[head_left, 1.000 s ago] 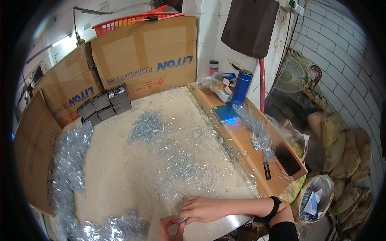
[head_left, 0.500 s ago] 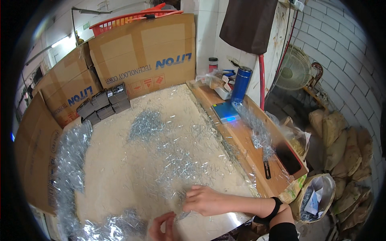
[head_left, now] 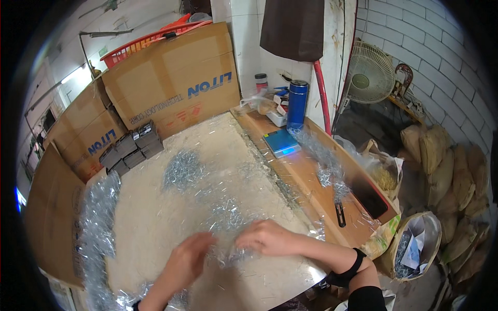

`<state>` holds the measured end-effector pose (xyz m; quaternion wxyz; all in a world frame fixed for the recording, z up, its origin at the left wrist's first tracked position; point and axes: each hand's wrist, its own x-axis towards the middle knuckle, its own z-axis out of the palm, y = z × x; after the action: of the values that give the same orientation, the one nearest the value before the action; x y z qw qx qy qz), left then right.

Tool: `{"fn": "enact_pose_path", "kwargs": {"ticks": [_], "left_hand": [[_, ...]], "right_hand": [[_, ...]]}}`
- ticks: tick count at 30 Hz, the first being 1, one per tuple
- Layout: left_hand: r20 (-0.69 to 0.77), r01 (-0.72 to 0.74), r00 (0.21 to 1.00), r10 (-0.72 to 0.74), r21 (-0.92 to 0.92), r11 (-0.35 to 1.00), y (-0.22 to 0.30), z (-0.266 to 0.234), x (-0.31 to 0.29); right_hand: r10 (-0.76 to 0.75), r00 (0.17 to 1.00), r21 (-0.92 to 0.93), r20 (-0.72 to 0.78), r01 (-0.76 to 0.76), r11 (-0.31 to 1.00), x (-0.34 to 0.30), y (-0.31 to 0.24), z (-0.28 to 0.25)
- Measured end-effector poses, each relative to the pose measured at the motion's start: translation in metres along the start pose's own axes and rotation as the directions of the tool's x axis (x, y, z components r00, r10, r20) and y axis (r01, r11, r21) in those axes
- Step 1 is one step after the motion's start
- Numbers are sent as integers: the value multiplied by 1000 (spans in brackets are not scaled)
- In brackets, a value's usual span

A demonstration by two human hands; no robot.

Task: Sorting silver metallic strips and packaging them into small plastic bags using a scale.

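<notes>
Thin silvery metal pins lie scattered over a pale worktop [head_left: 140,223]. A loose patch of pins [head_left: 228,210] spreads across its middle, just beyond my hands. My right hand [head_left: 267,237] is low over the near part of the board, its fingers curled down. Whatever sits under those fingertips is blurred and partly hidden. To its left, a small gap away, my left hand [head_left: 189,256] reaches in from the lower edge, fingers pointing right and smeared by motion. Further back is a denser heap of pins [head_left: 182,168].
Cardboard boxes [head_left: 171,78] wall the back and left. Dark stacked blocks [head_left: 132,146] stand at the back left, above a long bank of pins [head_left: 98,212]. On the right-hand wooden ledge are a small scale [head_left: 281,142], a blue flask [head_left: 297,103] and a phone [head_left: 369,198].
My left hand has moved up and away from the lower edge, further over the board. My right hand has shifted slightly up and right. The whole view has tilted a little.
</notes>
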<state>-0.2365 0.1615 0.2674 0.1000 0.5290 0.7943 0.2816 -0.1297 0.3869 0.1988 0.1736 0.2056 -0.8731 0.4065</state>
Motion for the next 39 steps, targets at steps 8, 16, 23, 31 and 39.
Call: {"fn": "enact_pose_path", "kwargs": {"ticks": [8, 16, 23, 31, 39], "left_hand": [[238, 121, 952, -194, 292, 949, -103, 55, 101], [475, -45, 871, -127, 333, 942, -74, 77, 84], [306, 184, 941, -148, -95, 978, -90, 46, 66], [-36, 270, 958, -283, -211, 940, -83, -2, 69], [-63, 125, 990, -129, -64, 990, -96, -14, 111]], "right_hand": [[-2, 999, -84, -42, -1, 996, 4, 15, -15], [141, 989, -56, -45, -143, 988, -1, 29, -31], [58, 996, 13, -64, -57, 998, -2, 33, -21], [110, 994, 276, 15, -109, 955, -3, 19, -25], [172, 981, 235, 92, -189, 953, -5, 19, -26]]}}
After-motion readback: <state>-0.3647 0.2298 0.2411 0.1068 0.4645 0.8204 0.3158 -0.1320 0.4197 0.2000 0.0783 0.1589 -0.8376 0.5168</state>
